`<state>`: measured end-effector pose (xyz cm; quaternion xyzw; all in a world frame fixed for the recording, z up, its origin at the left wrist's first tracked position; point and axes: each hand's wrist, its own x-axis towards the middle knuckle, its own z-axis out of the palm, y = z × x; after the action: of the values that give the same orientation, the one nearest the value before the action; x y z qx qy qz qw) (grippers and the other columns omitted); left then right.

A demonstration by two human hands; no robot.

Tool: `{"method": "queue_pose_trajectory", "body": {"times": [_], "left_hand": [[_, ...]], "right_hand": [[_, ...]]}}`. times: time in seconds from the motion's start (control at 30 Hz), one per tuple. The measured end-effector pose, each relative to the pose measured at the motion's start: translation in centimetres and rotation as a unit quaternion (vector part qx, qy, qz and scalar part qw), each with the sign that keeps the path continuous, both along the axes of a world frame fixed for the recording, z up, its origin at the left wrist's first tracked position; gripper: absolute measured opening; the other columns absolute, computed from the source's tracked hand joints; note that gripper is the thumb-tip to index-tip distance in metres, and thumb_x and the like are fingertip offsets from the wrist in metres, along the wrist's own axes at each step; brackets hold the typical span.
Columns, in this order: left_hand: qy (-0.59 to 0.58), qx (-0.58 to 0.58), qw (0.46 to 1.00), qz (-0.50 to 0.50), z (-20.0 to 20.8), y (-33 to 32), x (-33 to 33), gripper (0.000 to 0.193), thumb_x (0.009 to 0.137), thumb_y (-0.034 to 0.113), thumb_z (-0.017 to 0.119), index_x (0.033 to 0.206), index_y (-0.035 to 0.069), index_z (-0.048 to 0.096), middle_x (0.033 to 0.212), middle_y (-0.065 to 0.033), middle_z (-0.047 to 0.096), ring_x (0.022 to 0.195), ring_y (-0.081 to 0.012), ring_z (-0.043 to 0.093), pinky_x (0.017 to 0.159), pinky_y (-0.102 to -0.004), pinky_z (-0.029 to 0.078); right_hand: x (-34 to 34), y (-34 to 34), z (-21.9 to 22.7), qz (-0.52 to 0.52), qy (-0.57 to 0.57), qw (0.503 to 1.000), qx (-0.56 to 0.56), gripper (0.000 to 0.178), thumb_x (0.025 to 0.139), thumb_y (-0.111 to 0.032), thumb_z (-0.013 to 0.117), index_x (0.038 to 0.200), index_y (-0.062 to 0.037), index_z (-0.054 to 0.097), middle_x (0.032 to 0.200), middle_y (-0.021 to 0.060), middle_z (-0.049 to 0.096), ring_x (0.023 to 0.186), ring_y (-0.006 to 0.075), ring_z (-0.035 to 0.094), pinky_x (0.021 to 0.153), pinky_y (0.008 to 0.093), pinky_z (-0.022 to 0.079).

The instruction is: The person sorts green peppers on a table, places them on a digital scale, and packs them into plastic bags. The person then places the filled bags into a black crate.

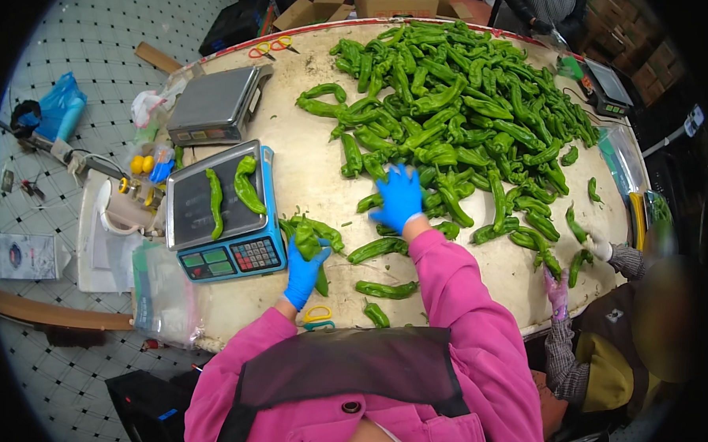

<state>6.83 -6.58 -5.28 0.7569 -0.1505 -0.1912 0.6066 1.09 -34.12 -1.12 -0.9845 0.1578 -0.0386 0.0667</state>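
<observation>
In a blue glove, my left hand [302,270] is closed around a few green peppers [306,240], just right of the blue digital scale [269,217]. Two long green peppers [246,186] lie on that scale's metal plate. My right hand [399,198], also blue-gloved, rests with fingers spread at the near edge of a large heap of green peppers [469,107]. Whatever is under its palm is hidden. Between my arms, loose peppers [386,289] lie on the pale tabletop, near yellow-handled scissors [318,316].
A second scale [219,104] stands behind the blue one, with red and yellow scissors [271,47] beyond. Clear plastic bags [165,304] sit at the table's left edge. On the right, a co-worker's gloved hands [557,293] handle peppers. Another scale [607,86] stands far right.
</observation>
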Motion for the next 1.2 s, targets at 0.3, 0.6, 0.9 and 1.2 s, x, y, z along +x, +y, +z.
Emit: {"method": "queue_pose_trajectory", "body": {"times": [0.3, 0.6, 0.9, 1.2], "left_hand": [[0.098, 0.003, 0.994, -0.056, -3.9, -2.9, 2.2, 0.084, 0.081, 0.022, 0.078, 0.145, -0.002, 0.030, 0.124, -0.0178, 0.053, 0.104, -0.0241, 0.057, 0.087, -0.0339, 0.050], [0.268, -0.139, 0.933, -0.194, 2.2, -4.5, -4.3, 0.021, 0.091, 0.018, 0.061, 0.102, 0.002, 0.070, 0.101, -0.0056, 0.068, 0.091, -0.0153, 0.062, 0.084, -0.0298, 0.048], [0.217, -0.077, 0.972, 0.043, 4.7, 2.3, 0.5, 0.031, 0.091, 0.028, 0.054, 0.100, 0.001, 0.066, 0.095, -0.0115, 0.068, 0.083, -0.0226, 0.066, 0.075, -0.0340, 0.053], [0.295, -0.088, 0.950, 0.051, 2.8, 6.1, -2.3, 0.031, 0.089, 0.026, 0.058, 0.104, 0.000, 0.066, 0.098, -0.0130, 0.068, 0.078, -0.0246, 0.067, 0.070, -0.0335, 0.053]], "right_hand": [[-14.2, 4.5, 1.6, 0.163, -0.040, 0.982, 0.080, 0.041, 0.069, -0.013, 0.066, 0.111, -0.0101, 0.065, 0.138, 0.0194, 0.047, 0.132, 0.0393, 0.041, 0.092, 0.0518, 0.043], [-20.1, -0.7, 1.7, -0.207, -0.368, 0.865, 0.272, 0.027, 0.074, 0.007, 0.051, 0.094, -0.0041, 0.065, 0.090, 0.0124, 0.061, 0.086, 0.0285, 0.061, 0.080, 0.0325, 0.048], [-11.5, 15.4, 0.9, 0.273, -0.023, 0.957, 0.098, 0.064, 0.071, -0.020, 0.069, 0.132, -0.0103, 0.054, 0.147, 0.0160, 0.038, 0.135, 0.0366, 0.036, 0.109, 0.0586, 0.029], [-22.6, 4.1, -2.6, 0.182, 0.075, 0.980, -0.003, 0.048, 0.081, -0.012, 0.059, 0.127, -0.0251, 0.059, 0.141, 0.0149, 0.047, 0.129, 0.0367, 0.044, 0.107, 0.0516, 0.034]]}}
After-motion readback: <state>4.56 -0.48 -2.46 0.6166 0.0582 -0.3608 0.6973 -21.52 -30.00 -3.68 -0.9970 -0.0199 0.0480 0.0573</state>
